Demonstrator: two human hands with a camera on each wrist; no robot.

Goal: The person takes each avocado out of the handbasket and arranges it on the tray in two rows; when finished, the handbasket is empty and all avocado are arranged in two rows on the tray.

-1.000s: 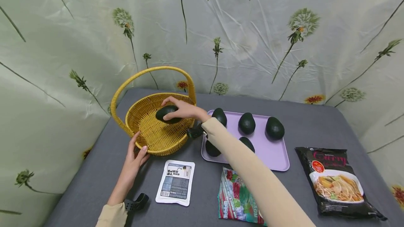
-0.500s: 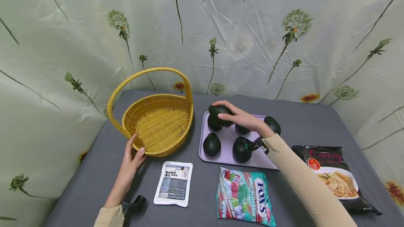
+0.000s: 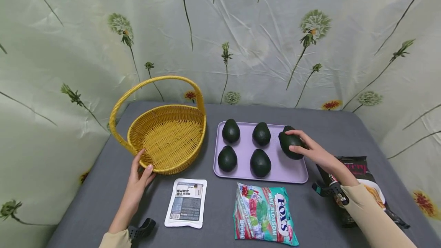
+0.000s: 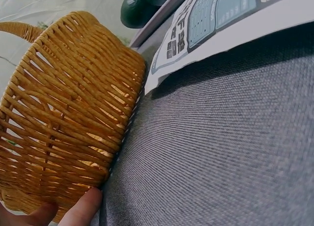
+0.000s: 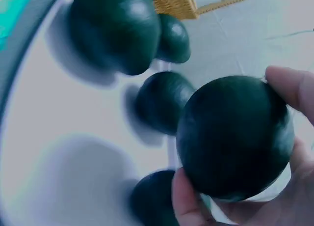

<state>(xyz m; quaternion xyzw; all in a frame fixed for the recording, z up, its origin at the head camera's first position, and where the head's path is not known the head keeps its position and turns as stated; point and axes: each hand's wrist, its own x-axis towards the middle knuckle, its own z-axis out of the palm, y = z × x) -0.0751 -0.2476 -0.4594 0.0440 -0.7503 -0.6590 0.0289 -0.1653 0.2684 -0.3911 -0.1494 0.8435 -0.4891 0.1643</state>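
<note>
My right hand [image 3: 315, 152] grips a dark green avocado [image 3: 291, 145] over the right end of the lilac tray [image 3: 220, 173]. In the right wrist view, thumb and fingers hold this avocado [image 5: 235, 137] from its sides, above the tray surface, where a shadow falls. Several more avocados sit on the tray, among them a front one [image 3: 260, 162]; another [image 3: 288, 128] is mostly hidden behind the held one. My left hand [image 3: 136, 183] holds the front left rim of the yellow wicker basket [image 3: 172, 167], its fingertips against the weave in the left wrist view. No avocado shows inside the basket.
A white printed pouch [image 3: 186, 203] lies in front of the basket. The Fox's candy bag [image 3: 263, 214] is just in front of the tray. To the right, a black noodle packet [image 3: 358, 165] is partly covered by my right arm. A floral curtain [image 3: 258, 49] hangs behind the table.
My right hand has carried the avocado from over the basket, across the tray's back left, to its right end. The left hand stays on the basket rim. The head view has shifted slightly.
</note>
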